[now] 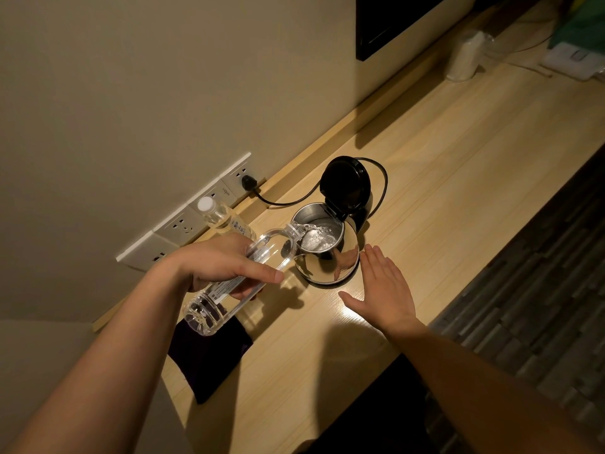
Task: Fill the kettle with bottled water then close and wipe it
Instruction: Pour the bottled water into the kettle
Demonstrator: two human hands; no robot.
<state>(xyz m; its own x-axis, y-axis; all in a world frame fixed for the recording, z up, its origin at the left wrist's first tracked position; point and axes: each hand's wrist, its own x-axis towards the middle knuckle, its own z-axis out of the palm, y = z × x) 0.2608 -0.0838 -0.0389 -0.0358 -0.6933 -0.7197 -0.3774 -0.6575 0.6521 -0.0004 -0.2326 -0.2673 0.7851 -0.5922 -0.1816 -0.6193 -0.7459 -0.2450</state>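
A steel kettle [330, 260] stands on the wooden desk [442, 178] with its black lid [347, 185] hinged up. My left hand [226, 267] grips a clear water bottle [262, 257], tipped so its neck lies over the kettle's mouth; water streams into the kettle. My right hand [383, 286] hovers flat, fingers spread, just right of the kettle and apart from it. A dark cloth [206, 358] lies on the desk beneath my left forearm.
A second capped bottle [222, 217] stands by the wall sockets [183, 221]. The kettle's black cord [281, 201] runs to a plug in the wall. A wrapped stack of cups [465, 57] and a dark screen [402, 21] sit farther along the desk.
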